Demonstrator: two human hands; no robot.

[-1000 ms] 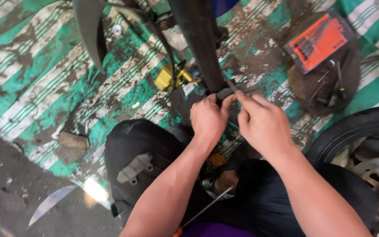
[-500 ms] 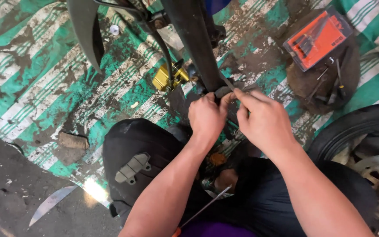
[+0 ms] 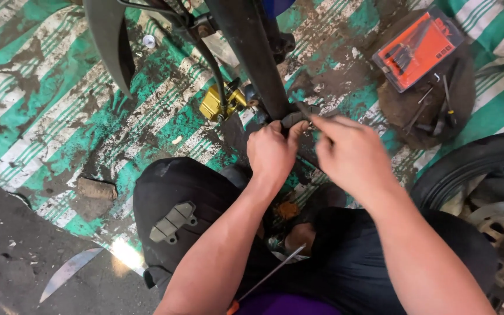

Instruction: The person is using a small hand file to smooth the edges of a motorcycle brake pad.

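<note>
**Right hand lifts off the fork foot**

The dark fork leg (image 3: 252, 58) runs down the middle of the view, and everything is placed from it. At its lower end sits the fork foot (image 3: 294, 118), a small dark lug. The left hand (image 3: 272, 153) is still closed around the foot from below, thumb and fingers curled on it, much as half a second ago.

The change is in the right hand (image 3: 351, 154). Earlier it pressed against the left over the foot; now it has drawn a little to the right of the leg, forefinger and thumb pinched together with the tips still at the lug. Whether something small is gripped between them cannot be told; motion blur hides it.

This looks like fine finger work at the foot, with the left hand steadying.

Left of the leg hangs a gold caliper (image 3: 221, 102) on its hose, beside the fender (image 3: 109, 41). Right of the leg lie an orange tool case (image 3: 418, 49) and a wheel (image 3: 485, 192). A brake pad (image 3: 172, 221) rests on the knee below the leg.
</note>
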